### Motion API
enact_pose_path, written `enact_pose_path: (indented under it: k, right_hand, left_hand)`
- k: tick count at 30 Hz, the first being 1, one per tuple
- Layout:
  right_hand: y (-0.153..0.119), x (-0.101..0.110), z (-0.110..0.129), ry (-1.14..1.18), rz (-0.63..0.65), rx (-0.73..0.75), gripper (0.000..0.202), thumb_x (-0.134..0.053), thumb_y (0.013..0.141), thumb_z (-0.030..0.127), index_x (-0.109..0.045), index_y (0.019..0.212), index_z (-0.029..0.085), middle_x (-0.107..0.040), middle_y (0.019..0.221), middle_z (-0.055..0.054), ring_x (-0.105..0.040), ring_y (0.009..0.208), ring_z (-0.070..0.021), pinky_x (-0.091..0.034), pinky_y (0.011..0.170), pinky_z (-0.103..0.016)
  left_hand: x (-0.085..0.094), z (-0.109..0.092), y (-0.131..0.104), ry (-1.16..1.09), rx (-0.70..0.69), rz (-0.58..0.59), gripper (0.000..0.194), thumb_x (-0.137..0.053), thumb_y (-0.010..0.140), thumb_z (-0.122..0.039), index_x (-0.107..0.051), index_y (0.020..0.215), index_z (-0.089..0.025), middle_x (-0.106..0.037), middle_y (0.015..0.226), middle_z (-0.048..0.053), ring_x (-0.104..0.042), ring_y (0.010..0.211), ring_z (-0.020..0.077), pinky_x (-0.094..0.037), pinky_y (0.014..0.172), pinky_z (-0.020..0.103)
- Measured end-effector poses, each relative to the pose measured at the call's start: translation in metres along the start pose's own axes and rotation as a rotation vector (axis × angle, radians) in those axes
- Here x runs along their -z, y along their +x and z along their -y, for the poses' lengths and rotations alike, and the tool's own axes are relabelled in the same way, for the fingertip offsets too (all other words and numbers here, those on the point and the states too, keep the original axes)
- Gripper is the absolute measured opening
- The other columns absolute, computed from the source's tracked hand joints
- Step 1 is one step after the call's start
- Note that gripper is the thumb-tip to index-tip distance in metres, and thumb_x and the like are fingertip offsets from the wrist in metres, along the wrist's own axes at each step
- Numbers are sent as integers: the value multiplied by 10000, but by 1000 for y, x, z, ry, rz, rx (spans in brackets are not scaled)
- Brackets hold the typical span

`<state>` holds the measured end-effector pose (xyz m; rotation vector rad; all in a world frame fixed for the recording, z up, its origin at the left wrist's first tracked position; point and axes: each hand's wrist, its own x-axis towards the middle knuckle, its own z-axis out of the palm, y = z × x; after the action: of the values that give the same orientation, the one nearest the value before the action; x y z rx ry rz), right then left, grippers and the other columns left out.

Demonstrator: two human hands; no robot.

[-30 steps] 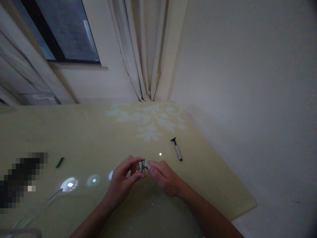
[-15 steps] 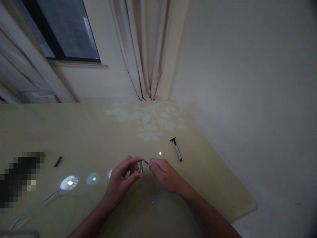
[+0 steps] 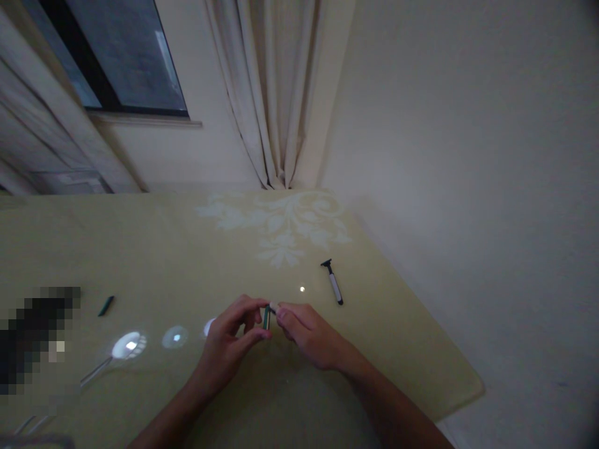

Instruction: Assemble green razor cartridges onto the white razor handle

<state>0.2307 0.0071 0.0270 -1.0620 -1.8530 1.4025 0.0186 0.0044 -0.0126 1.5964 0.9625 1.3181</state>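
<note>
Between the thumb and fingertips of my left hand (image 3: 236, 330) is a small green and pale strip-shaped piece (image 3: 266, 317), held upright. My right hand (image 3: 306, 330) pinches a small thin object (image 3: 273, 307) whose pale tip is at the upper end of the green piece; its details are too small to tell. A razor with a grey handle and black head (image 3: 334, 284) lies on the table beyond my right hand. Far to the left lies another small dark green piece (image 3: 107, 305).
The glossy yellowish table (image 3: 154, 249) has a white floral pattern and light reflections. A blurred dark shape (image 3: 40, 330) is at the left, with thin pale metallic-looking lines (image 3: 96, 373) near it. Curtains (image 3: 281, 93) and a window stand behind; a wall is at the right.
My right hand has moved slightly left and down, bringing the thin object up against the top of the green piece. My left hand has barely moved.
</note>
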Motion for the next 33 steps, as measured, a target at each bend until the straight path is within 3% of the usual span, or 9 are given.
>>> enact_pose_path:
  k: [7, 11, 15, 20, 24, 29, 33]
  right_hand:
    - [-2, 2, 1, 82, 73, -11, 462, -370, 1111, 541, -459, 796, 215, -440, 709, 30, -411, 655, -138, -329, 632, -288]
    - [-2, 1, 0, 29, 18, -47, 478, -409, 1097, 559, -447, 772, 211, -440, 708, 31, -402, 667, -135, -317, 631, -283]
    - [-2, 2, -4, 173, 123, -36, 505, -410, 1087, 606, -439, 774, 210, -413, 710, 40, -382, 651, -124, -334, 634, -271]
    - [-2, 3, -4, 158, 111, -74, 506, -428, 1090, 591, -449, 766, 204, -419, 715, 37, -387, 654, -121, -317, 626, -270]
    - [-2, 3, -2, 248, 189, -45, 515, -437, 1077, 624, -447, 773, 208, -394, 708, 46, -352, 631, -116, -322, 616, -268]
    - [-2, 5, 1, 204, 156, -73, 551, -449, 1061, 653, -451, 740, 206, -407, 681, 44, -368, 624, -118, -312, 607, -274]
    - [-3, 6, 3, 238, 263, -54, 573, -422, 1070, 657, -433, 712, 209, -390, 636, 54, -342, 580, -111, -290, 584, -276]
  left_hand:
    - [0, -1, 2, -7, 7, 14, 292, -866, 841, -321, -818, 1128, -304, -633, 791, -15, -600, 700, 141, -479, 644, 225]
    - [1, 0, 2, 2, 29, -1, 281, -849, 845, -284, -822, 1124, -299, -622, 787, -19, -598, 703, 134, -479, 646, 217]
    - [2, 0, 1, 14, 27, 9, 292, -842, 842, -267, -824, 1132, -297, -627, 791, -14, -598, 706, 138, -476, 643, 218]
    - [3, -1, 3, 7, 25, -11, 291, -833, 841, -245, -822, 1126, -305, -603, 777, -24, -586, 701, 132, -476, 641, 209]
    - [2, -2, 3, -2, 27, 3, 308, -843, 835, -244, -819, 1136, -304, -614, 801, -18, -590, 700, 133, -487, 647, 215]
    - [2, -1, 3, -1, 11, -11, 309, -849, 833, -246, -823, 1136, -302, -604, 789, -19, -588, 697, 132, -486, 643, 210]
    - [2, -2, 3, -10, 15, -9, 309, -857, 830, -255, -823, 1134, -298, -608, 796, -16, -590, 704, 133, -487, 646, 212]
